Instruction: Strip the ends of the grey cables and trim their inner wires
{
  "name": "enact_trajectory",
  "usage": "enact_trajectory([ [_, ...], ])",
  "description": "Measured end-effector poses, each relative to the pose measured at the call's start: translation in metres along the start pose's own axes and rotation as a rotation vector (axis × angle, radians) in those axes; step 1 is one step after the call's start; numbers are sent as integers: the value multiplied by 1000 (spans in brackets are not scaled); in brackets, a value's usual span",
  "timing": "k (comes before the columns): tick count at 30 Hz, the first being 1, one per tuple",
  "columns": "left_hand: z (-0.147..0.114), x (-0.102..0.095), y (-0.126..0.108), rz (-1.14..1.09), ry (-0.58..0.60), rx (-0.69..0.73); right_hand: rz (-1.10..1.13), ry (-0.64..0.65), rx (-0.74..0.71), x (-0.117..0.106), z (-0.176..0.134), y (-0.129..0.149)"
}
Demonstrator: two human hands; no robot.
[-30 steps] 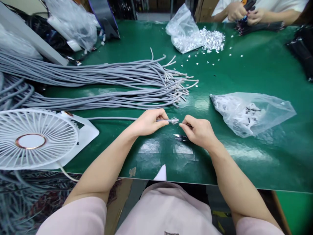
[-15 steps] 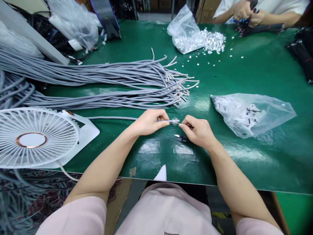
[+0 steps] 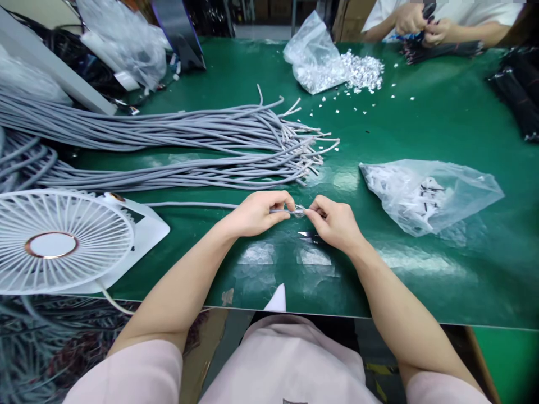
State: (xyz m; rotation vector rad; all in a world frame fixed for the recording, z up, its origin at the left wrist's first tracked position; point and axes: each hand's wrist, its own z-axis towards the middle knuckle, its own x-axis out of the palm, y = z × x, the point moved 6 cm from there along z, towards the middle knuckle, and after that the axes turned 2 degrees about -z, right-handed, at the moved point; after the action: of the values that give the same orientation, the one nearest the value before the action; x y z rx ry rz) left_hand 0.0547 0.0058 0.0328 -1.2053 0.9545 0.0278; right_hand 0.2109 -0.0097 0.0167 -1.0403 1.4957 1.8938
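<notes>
A single grey cable [image 3: 193, 205] runs in from the left, and my left hand [image 3: 265, 213] pinches it just short of its stripped end. Past those fingers the end frays into pale, thin strands [image 3: 298, 211]. My right hand [image 3: 334, 221] has thumb and forefinger closed on the tip of these strands. Below the right fingers lies a pair of thread snips [image 3: 309, 236], its pointed blades facing left and the rest hidden by the hand. Behind my hands rest two bundles of grey cables [image 3: 168, 129] with stripped ends pointing right.
A white fan [image 3: 76, 241] stands at the left edge. To the right lies a clear bag of white parts [image 3: 421, 193]. Further back, another bag [image 3: 314, 67] spills small shiny pieces [image 3: 364, 72]. Across the table, a co-worker's hands [image 3: 425, 25] hold a dark tool above black wires [image 3: 442, 50].
My hands have drawn slightly closer together at the frayed end, and the left forefinger has lifted a little. The whole view has shifted slightly.
</notes>
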Motion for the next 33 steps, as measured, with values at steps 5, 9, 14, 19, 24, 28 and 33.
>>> enact_trajectory([
  [5,-1,4,-4,84,48,108,-6,-1,22,3,2,-1],
  [9,0,2,-2,106,18,73,-25,-68,70,-9,1,-11],
  [14,0,-2,2,40,-32,-18,8,-46,-41,-24,-5,-5],
  [19,0,-4,2,27,-49,-12,-54,55,-77,-16,-7,1],
  [24,-1,-3,1,27,-42,-5,-73,51,-43,-13,-5,1],
  [28,-2,-3,1,35,-35,-5,-45,58,-46,-11,-5,2],
  [33,-2,-4,1,5,-35,0,50,49,-82,-9,-4,1],
])
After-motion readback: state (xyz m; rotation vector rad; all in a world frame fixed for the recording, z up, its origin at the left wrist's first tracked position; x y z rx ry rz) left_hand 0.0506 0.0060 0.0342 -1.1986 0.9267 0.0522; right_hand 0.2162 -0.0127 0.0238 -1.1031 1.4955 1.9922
